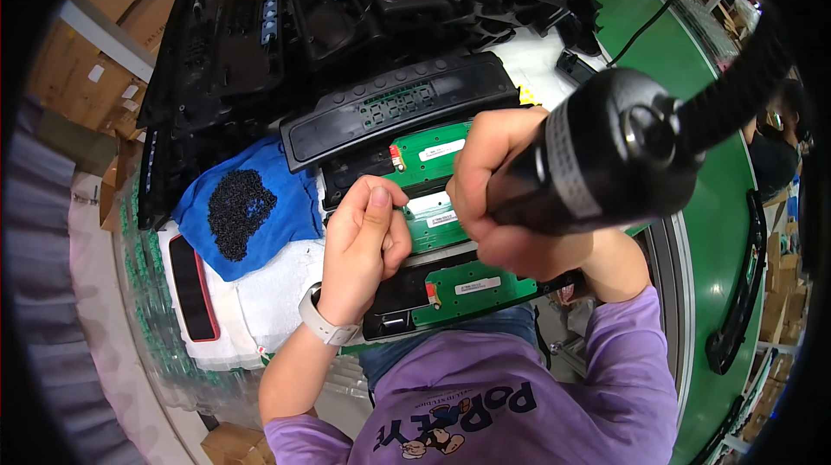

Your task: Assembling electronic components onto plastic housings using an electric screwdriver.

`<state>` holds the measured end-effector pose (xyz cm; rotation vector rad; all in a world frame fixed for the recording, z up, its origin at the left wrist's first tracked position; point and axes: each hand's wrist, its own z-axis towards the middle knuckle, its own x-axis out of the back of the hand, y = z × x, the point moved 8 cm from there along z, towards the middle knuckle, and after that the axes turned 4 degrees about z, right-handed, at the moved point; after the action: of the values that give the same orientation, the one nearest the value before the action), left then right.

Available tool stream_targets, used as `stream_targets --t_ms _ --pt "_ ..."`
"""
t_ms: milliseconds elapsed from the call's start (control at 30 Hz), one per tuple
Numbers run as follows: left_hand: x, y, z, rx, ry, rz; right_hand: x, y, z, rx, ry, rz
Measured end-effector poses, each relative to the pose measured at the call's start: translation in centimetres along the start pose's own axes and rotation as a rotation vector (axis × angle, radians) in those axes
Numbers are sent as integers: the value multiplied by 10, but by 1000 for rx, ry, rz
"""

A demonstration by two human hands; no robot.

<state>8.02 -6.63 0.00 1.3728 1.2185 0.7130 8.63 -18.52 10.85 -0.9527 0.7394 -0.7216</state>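
Note:
My right hand (493,192) is wrapped round a black electric screwdriver (636,153), which has a thick ribbed cord. Its tip is hidden behind the hand. My left hand (368,236) is closed in a pinch beside it; anything between the fingertips is too small to make out. Under both hands lie black plastic housings with green circuit boards: an upper board (420,173), a middle board (420,240) partly covered by the hands, and a nearer board (463,296). Beyond them a black panel with a digit display (398,110) leans tilted.
A heap of small black screws (238,214) rests on a blue cloth (299,210) at the left. Near it lies a red-edged phone (194,288). Black plastic housings (346,24) are piled at the back. A long black part (740,292) lies on the green surface (710,231) at right.

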Motion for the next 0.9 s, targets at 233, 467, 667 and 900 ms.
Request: stream_targets --t_ms 233,467,667,900 --pt "-3 3 -1 28 -70 -198 14 3 -3 -43 52 121" --pt "-8 12 -3 -6 -120 -76 37 -42 -2 369 -89 471" --pt "-5 11 -6 -49 -88 -6 39 -42 -5 425 -2 532" --pt "-5 12 -5 -97 -56 43 36 -40 -8 434 -13 509"
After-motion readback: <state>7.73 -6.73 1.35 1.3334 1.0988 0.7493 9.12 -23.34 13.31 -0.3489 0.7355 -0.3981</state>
